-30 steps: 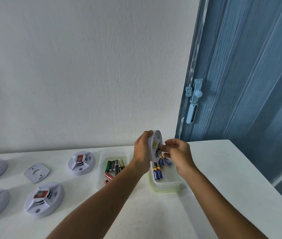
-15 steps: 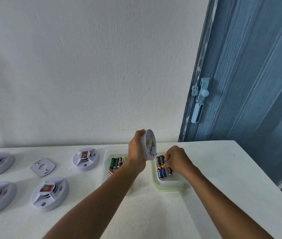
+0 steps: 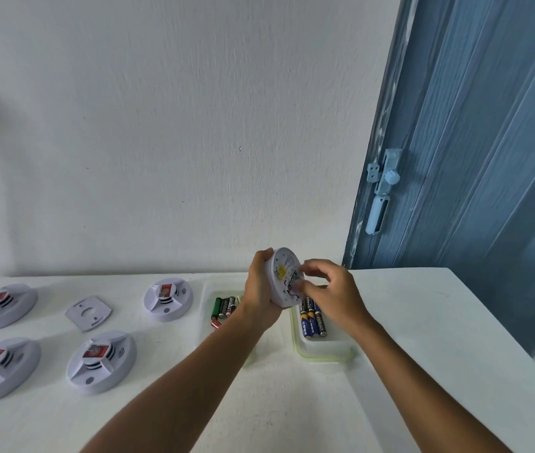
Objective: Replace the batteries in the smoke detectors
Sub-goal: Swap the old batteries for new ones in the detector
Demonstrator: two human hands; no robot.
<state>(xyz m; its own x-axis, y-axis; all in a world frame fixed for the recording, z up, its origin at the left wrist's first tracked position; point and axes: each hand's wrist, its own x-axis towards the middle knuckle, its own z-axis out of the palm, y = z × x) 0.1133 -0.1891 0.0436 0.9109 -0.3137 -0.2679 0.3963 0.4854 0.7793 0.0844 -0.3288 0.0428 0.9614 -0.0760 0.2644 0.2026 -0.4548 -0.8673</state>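
detectors: 4 on table (image 3: 423,322) | 1 in hands | trays: 2 | batteries: maybe 8

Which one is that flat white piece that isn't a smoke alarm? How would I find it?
Look at the left half of the white table, where four round smoke detectors sit in two rows. In the back row, between the far-left detector and the one nearer the trays, lies the mounting plate. It alone is flat and squarish with a round hole, and has no red label.
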